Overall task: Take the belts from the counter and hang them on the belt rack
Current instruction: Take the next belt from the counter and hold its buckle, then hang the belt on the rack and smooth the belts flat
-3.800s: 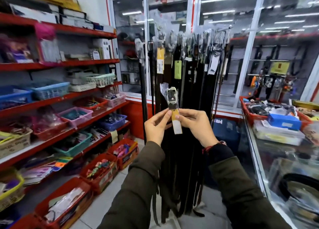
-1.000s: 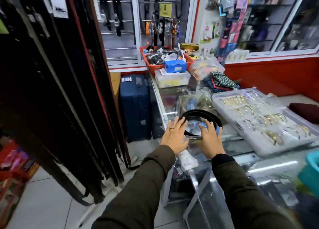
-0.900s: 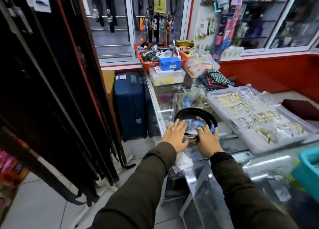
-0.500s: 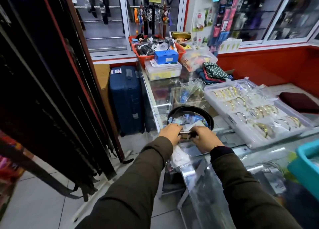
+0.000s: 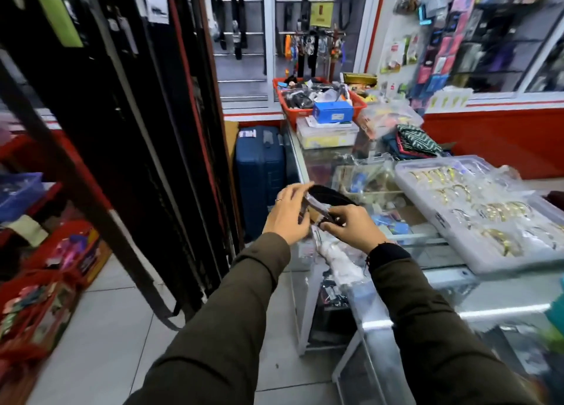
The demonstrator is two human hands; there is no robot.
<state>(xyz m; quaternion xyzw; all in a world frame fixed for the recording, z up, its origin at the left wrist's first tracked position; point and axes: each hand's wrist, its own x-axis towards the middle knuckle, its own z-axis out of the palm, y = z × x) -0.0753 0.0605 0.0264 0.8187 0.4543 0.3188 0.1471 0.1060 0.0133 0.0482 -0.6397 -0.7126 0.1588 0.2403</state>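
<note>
A coiled black belt [image 5: 331,196] is lifted off the near-left corner of the glass counter [image 5: 427,239]. My left hand [image 5: 288,218] and my right hand [image 5: 351,226] both grip its near end, where the buckle sits in clear plastic wrap. A white tag or wrapper hangs below my right hand. The belt rack [image 5: 128,123], thick with hanging black belts, fills the left side of the view, close to my left arm.
A clear tray of gold bracelets [image 5: 476,209] lies on the counter to the right. An orange basket [image 5: 317,99] and a blue box [image 5: 332,113] stand at the counter's far end. A blue suitcase [image 5: 261,178] stands between rack and counter. Red shelves run along the left.
Both hands closed on the belt's buckle end and raised the coil off the glass toward me and to the left. The view swung left, showing more of the rack.
</note>
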